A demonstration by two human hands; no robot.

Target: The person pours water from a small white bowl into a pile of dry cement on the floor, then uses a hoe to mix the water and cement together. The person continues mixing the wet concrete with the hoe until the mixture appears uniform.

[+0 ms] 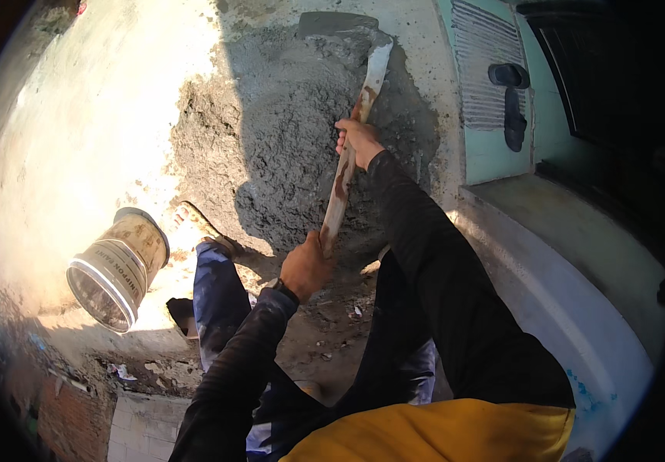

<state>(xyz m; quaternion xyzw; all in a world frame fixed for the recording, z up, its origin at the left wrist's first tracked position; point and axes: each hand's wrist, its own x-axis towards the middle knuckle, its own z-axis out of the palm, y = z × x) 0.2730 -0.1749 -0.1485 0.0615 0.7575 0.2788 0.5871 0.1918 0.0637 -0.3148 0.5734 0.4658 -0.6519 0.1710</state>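
A hoe with a curved wooden handle (339, 190) slants across the view in front of me. My left hand (307, 267), with a dark band at the wrist, grips the handle's near end. Farther up the shaft, my right hand (361, 141) is closed around the wood. The cement-coated hoe blade (338, 24) rests at the far edge of a pile of wet grey mortar (292, 133). Mortar is smeared over the top of the handle. Part of the pile lies in sunlight, the rest in shadow.
A Nippon Paint bucket (121, 271) stands at left, close to my sandalled foot (194, 222). Right of the mortar, a raised concrete ledge (540, 260) curves past. Black slippers (511, 104) lie on a striped mat (477, 69) over the green tiled step (491, 159).
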